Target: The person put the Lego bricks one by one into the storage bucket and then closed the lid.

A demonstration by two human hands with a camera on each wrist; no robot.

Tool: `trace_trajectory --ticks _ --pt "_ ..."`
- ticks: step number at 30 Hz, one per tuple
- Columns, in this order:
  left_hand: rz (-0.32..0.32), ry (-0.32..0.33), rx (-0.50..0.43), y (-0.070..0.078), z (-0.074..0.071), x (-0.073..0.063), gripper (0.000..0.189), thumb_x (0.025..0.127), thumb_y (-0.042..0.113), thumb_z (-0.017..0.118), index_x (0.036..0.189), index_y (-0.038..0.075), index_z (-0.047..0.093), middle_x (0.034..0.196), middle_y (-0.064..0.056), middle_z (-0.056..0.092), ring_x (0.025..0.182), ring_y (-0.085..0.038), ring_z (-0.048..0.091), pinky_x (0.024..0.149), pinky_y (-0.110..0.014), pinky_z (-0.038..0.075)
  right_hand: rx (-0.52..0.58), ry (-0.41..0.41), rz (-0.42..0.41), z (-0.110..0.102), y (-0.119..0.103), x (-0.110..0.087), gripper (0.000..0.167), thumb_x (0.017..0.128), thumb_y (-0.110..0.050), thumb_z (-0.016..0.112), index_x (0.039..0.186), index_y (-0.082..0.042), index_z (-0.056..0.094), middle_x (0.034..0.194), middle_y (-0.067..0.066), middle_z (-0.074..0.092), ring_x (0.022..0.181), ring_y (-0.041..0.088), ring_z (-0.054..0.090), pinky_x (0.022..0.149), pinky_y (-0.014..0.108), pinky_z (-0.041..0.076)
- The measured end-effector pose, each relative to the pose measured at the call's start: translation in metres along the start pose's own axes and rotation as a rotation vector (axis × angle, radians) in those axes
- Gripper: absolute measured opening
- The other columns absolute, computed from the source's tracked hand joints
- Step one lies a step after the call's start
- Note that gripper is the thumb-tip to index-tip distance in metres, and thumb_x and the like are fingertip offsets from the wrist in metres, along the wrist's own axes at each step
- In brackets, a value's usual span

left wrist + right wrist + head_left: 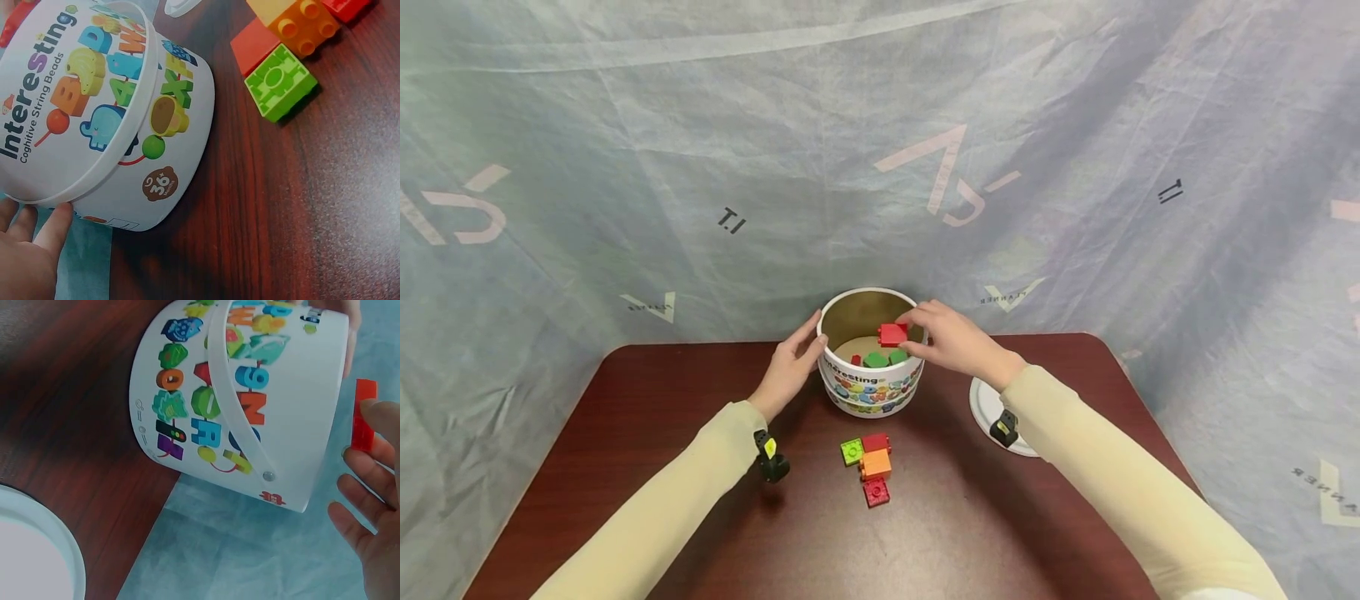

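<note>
A white bucket [871,395] printed with colourful letters and pictures stands upright near the table's back edge, its top uncovered. Against its left side, near the rim, rest the extended fingers of my left hand [787,372]. Between thumb and fingers, my right hand [956,338] pinches a red toy brick [892,335] over the right part of the bucket's opening; the right wrist view shows this brick [363,415] just above the rim. Inside the bucket lie green bricks [876,360] and a small red piece [856,360].
In front of the bucket, a lime-green brick [852,452], an orange brick [876,464] and two red bricks [876,492] lie close together. A round white lid [986,407] lies on the table at the right, partly under my right forearm. Grey cloth [760,208] hangs behind the table.
</note>
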State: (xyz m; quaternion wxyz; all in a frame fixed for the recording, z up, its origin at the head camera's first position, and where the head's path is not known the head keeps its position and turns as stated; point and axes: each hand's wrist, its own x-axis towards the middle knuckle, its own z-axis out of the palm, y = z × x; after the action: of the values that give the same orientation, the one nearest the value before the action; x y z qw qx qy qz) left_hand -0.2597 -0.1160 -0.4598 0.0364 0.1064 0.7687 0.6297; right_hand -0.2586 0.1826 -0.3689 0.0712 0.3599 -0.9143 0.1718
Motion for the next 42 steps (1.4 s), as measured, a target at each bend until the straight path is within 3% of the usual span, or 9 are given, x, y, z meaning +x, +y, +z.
trace_trajectory --ticks 9,26,36,42 --pt "-0.02 -0.004 -0.036 0.001 -0.001 0.001 0.06 0.11 0.026 0.055 0.166 0.024 0.032 0.171 -0.006 0.027 0.147 -0.03 0.044 0.109 -0.05 0.049 0.007 0.021 0.049 0.007 0.01 0.015 0.034 0.096 -0.019 0.077 0.125 -0.001 0.071 0.117 0.014 0.07 0.111 0.03 0.061 0.099 0.046 0.052" --pt "-0.014 -0.019 -0.033 -0.001 -0.002 0.002 0.059 0.111 0.026 0.054 0.166 0.023 0.031 0.169 -0.012 0.03 0.149 -0.032 0.041 0.111 -0.051 0.047 0.024 -0.042 0.084 0.026 0.009 0.035 0.036 0.1 -0.021 0.073 0.129 -0.001 0.069 0.125 0.014 0.069 0.118 0.03 0.06 0.104 0.044 0.051" --pt "-0.005 -0.021 0.007 0.001 0.0 0.003 0.058 0.111 0.028 0.054 0.165 0.027 0.033 0.171 -0.003 0.026 0.15 -0.028 0.039 0.11 -0.05 0.048 0.019 -0.055 0.09 0.031 0.012 0.038 0.036 0.099 -0.022 0.075 0.127 -0.002 0.07 0.122 0.013 0.07 0.112 0.029 0.06 0.099 0.043 0.053" --pt "-0.004 0.016 0.049 0.001 0.0 0.001 0.057 0.111 0.031 0.053 0.165 0.028 0.034 0.171 -0.002 0.028 0.15 -0.027 0.041 0.113 -0.05 0.047 0.017 -0.062 0.09 0.03 0.011 0.04 0.037 0.098 -0.023 0.075 0.128 -0.002 0.069 0.122 0.013 0.07 0.112 0.028 0.06 0.099 0.044 0.052"
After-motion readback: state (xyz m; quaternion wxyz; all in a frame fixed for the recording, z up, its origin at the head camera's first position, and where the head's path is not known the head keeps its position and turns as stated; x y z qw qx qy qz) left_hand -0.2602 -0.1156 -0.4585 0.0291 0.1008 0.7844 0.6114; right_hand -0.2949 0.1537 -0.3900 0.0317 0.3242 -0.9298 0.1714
